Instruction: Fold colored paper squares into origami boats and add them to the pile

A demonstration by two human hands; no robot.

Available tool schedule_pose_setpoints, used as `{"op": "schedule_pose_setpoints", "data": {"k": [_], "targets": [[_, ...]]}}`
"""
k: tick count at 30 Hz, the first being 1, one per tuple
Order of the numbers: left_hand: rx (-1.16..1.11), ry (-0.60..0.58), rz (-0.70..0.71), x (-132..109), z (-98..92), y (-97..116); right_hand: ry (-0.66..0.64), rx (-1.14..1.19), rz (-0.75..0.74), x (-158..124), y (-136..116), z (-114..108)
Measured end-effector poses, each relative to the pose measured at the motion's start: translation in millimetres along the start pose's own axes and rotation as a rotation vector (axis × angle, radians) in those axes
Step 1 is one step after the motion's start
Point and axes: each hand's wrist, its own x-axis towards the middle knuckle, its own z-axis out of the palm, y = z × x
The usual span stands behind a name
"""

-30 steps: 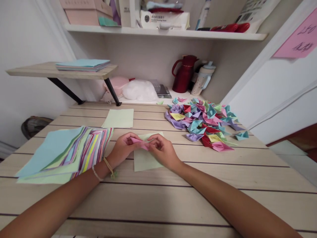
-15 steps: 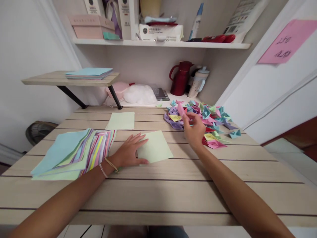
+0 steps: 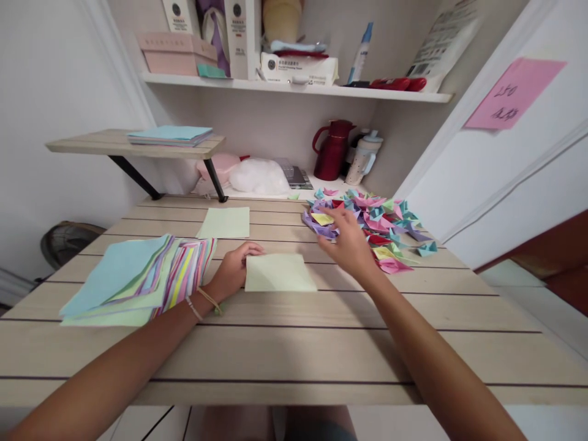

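A pale green square sheet of paper [image 3: 281, 273] is in front of me, with my left hand [image 3: 235, 267] at its left edge. The fingers of that hand are curled and pinch the sheet near its far left corner. My right hand [image 3: 350, 242] is beside a heap of small folded paper boats [image 3: 379, 222], its thumb and fingers apart with nothing between them. Closest to its fingertips are a yellow boat [image 3: 322, 218] and several purple ones. Part of the heap is hidden behind this hand.
At left lies a fanned stack of coloured paper [image 3: 124, 275]; another pale green sheet [image 3: 225, 222] is farther back. A small raised shelf [image 3: 87, 142] carries more paper [image 3: 169, 135]. A red jug [image 3: 333, 150] and a bottle [image 3: 364, 158] stand behind the boats.
My right hand has released a pink folded piece at the heap and opened. My left hand has gone from lying flat on the sheet to gripping its edge, and the sheet has turned.
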Motion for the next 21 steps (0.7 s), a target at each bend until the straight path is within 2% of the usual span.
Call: {"op": "schedule_pose_setpoints", "data": {"k": [3, 8, 12, 14, 19, 21], "targets": [[-0.041, 0.025, -0.033, 1, -3.0, 1, -0.209, 0.228, 0.010, -9, -29, 12], [-0.221, 0.128, -0.096, 6, -3.5, 1, -0.222, 0.419, 0.163, -21, -50, 20], [-0.358, 0.117, -0.259, 9, -2.4, 4, -0.352, 0.537, 0.061, -31, -53, 23], [-0.407, 0.108, -0.295, 9, -3.0, 5, -0.353, 0.537, 0.029, -35, -51, 28], [-0.521, 0.037, -0.290, 7, -5.1, 6, -0.310, 0.734, 0.305, -37, -42, 40], [-0.539, 0.006, -0.321, 7, -5.5, 7, -0.293, 0.731, 0.388, -37, -38, 43]]}}
